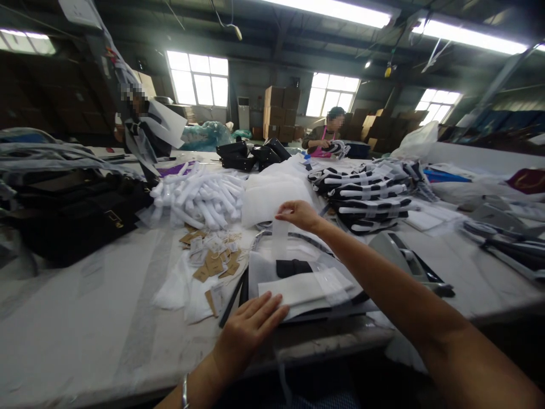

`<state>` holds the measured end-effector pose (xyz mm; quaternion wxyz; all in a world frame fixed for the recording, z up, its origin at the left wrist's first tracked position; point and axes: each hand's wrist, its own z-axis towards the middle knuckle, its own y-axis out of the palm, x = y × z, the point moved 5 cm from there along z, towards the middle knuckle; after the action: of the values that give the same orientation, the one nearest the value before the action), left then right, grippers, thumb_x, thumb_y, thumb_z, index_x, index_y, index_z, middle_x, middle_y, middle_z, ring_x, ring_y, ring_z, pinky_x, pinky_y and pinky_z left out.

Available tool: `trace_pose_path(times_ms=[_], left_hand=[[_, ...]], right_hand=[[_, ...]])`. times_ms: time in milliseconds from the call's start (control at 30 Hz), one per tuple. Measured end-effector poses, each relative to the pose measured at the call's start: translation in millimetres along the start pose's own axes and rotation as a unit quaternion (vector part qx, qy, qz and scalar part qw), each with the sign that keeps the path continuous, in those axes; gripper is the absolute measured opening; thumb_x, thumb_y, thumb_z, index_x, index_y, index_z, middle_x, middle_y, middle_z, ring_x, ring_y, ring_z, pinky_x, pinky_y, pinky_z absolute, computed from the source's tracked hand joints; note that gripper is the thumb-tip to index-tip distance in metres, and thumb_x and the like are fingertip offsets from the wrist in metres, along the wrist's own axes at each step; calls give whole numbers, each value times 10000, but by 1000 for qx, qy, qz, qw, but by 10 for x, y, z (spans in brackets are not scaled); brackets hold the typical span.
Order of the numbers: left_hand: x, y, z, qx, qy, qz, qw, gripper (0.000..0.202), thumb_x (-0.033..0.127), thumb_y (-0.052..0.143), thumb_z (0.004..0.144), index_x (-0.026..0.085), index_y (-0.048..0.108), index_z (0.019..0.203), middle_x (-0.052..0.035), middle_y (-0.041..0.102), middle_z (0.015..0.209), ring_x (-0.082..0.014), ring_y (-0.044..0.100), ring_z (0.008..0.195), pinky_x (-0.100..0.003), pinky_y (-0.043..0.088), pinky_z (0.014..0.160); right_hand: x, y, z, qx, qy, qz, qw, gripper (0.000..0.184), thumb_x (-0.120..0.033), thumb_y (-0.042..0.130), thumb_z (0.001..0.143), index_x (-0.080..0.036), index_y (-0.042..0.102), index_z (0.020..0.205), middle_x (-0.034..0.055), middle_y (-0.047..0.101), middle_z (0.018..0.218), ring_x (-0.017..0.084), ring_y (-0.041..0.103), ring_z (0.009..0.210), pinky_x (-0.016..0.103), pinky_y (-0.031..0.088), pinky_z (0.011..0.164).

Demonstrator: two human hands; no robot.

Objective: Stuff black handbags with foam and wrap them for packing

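Note:
In front of me lies a dark bag wrapped in translucent white sheeting point(259, 264), its curved handle point(317, 241) arching at the far side. A folded white foam piece point(293, 289) covers its near part, with clear tape point(334, 282) across the right end. My left hand point(249, 326) lies with fingers stretched flat on the foam's left end. Above the bag's far side, my right hand point(299, 215) pinches the top of a translucent strip of tape point(280, 238), which hangs down toward the bag.
Left of the bag are brown tags point(215, 262) and a heap of white foam tubes point(202, 196). White foam sheets point(272, 190) are stacked behind it. A grey tape dispenser point(398, 255) and wrapped straps point(366, 199) are right. A co-worker point(327, 136) stands across the table point(85, 329).

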<state>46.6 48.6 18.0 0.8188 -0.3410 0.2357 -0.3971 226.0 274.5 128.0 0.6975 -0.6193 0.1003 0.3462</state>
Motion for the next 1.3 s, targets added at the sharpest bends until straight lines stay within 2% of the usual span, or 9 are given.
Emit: trace_pose_path(times_ms=[233, 367, 467, 667, 833, 933, 1067, 1167, 1300], left_hand=[[25, 49, -31, -3, -15, -11, 1000, 391, 156, 404, 1030, 231, 582, 1370, -30, 643, 1355, -206, 612, 1238, -345, 554, 988], [35, 34, -25, 6, -13, -9, 1000, 381, 142, 454, 1013, 226, 587, 1359, -23, 650, 1345, -214, 620, 1229, -349, 555, 983], [33, 34, -28, 3, -14, -8, 1000, 384, 144, 459, 1011, 208, 571, 1372, -45, 656, 1336, -210, 620, 1231, -344, 548, 996], [3, 72, -113, 18, -56, -46, 997, 328, 196, 452, 1014, 149, 585, 1311, -111, 659, 1314, -207, 610, 1244, -338, 524, 1037], [-48, 75, -158, 49, -120, -94, 987, 425, 349, 511, 1004, 168, 507, 1389, -146, 625, 1355, -212, 636, 1209, -305, 554, 983], [-33, 79, -119, 26, -96, -119, 988, 463, 282, 547, 991, 190, 472, 1438, -107, 628, 1367, -216, 607, 1252, -344, 535, 1026], [-67, 69, -90, 2, -102, -142, 985, 458, 265, 603, 958, 211, 524, 1405, -55, 653, 1339, -222, 595, 1267, -367, 527, 1050], [-91, 66, -79, -9, -111, -145, 983, 487, 279, 626, 945, 216, 519, 1415, -52, 640, 1358, -226, 582, 1283, -371, 525, 1056], [-100, 59, -39, -11, -99, -145, 984, 494, 304, 615, 954, 222, 506, 1428, -64, 635, 1362, -233, 586, 1279, -382, 533, 1048]], right_hand=[[-530, 31, -1091, 0, -76, 11, 997, 137, -300, 642, 904, -207, 742, 898, 6, 763, 825, 160, 699, 772, 232, 499, 737], [-577, 259, -1683, 8, -129, -42, 991, 173, -244, 563, 959, -244, 734, 985, 16, 780, 901, 170, 732, 819, 249, 534, 764], [-560, 493, -1974, 26, -192, -65, 979, 220, -193, 512, 976, -230, 712, 1059, 50, 779, 981, 188, 736, 895, 286, 562, 815], [-578, 735, -2230, 125, -267, -80, 952, 233, -129, 490, 984, -175, 685, 1102, 90, 772, 1057, 213, 732, 1002, 370, 569, 940], [-604, 767, -2288, 129, -284, -92, 946, 248, -135, 484, 999, -168, 680, 1147, 93, 748, 1147, 221, 705, 1089, 400, 569, 972], [-614, 733, -2388, 126, -297, -79, 943, 278, -113, 487, 991, -166, 662, 1199, 91, 741, 1166, 216, 686, 1128, 408, 560, 993], [-545, 727, -2736, 140, -296, -14, 945, 351, -58, 541, 951, -173, 617, 1274, 79, 752, 1130, 193, 671, 1148, 386, 556, 998], [-414, 906, -3034, 127, -248, -3, 960, 394, -96, 594, 935, -175, 586, 1321, 100, 732, 1176, 201, 653, 1171, 373, 562, 983], [-344, 1340, -3193, 76, -233, -77, 966, 408, -191, 545, 964, -162, 556, 1371, 131, 652, 1326, 260, 587, 1264, 474, 500, 1059]])
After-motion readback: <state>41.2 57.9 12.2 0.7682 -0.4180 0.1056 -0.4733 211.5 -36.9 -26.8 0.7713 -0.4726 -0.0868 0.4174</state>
